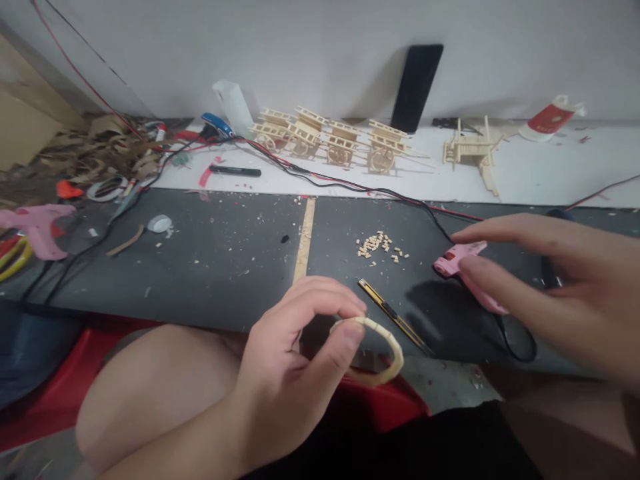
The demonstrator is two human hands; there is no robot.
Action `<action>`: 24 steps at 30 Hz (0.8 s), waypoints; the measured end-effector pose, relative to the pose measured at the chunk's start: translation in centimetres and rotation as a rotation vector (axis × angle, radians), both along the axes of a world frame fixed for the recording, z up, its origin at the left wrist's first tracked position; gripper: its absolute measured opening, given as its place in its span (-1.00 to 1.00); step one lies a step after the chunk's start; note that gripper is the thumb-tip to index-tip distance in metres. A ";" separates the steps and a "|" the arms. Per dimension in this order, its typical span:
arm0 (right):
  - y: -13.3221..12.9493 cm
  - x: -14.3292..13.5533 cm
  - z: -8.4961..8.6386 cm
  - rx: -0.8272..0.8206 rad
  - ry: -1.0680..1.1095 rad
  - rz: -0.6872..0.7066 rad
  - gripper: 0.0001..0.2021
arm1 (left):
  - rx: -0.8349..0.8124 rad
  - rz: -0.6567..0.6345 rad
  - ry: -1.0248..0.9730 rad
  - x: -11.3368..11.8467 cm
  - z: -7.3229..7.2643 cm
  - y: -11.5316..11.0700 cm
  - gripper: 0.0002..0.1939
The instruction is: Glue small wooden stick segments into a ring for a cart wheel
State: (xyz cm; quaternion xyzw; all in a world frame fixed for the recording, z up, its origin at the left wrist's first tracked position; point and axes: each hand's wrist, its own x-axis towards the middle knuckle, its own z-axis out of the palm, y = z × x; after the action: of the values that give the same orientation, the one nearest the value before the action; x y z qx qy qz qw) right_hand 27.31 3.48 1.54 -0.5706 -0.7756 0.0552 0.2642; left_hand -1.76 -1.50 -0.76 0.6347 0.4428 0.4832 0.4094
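My left hand (295, 360) pinches a small pale wooden ring (385, 353) between thumb and fingers, holding it over the table's front edge. My right hand (555, 280) hovers with fingers spread just above a pink glue gun (463, 257) lying on the dark mat; I cannot tell whether it touches it. A yellow and black utility knife (393, 315) lies between the two hands. A little heap of tiny wooden bits (380, 245) sits beyond the knife.
Several small wooden cart models (330, 140) stand at the back on white board, with another wooden model (473, 152) to the right. A black phone (416, 87) leans on the wall. Red and black wires (350, 183) cross the table. A second pink glue gun (37, 227) lies far left.
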 end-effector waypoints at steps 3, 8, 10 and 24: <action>1.3 2.9 -1.1 -0.079 -0.051 -0.134 -0.70 | -0.002 0.001 0.008 -0.1 0.1 0.1 -0.87; 1.4 4.3 -2.3 -0.345 -0.163 -0.220 -0.72 | -0.097 -0.032 -0.083 0.1 0.1 0.3 -0.90; 1.1 4.6 -2.4 -0.341 -0.158 -0.220 -0.71 | -0.164 -0.037 -0.116 0.2 0.1 0.4 -0.89; 1.8 7.2 -7.6 -0.294 -0.262 -0.235 -0.32 | -0.199 0.028 0.001 0.0 -0.3 0.1 -0.88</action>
State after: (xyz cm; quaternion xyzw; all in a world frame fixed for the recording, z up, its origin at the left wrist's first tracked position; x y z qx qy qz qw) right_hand 34.47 5.28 -6.02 -0.6915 -0.7153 0.0617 0.0799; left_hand -1.74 -1.40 -1.06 0.5849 0.4977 0.4421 0.4635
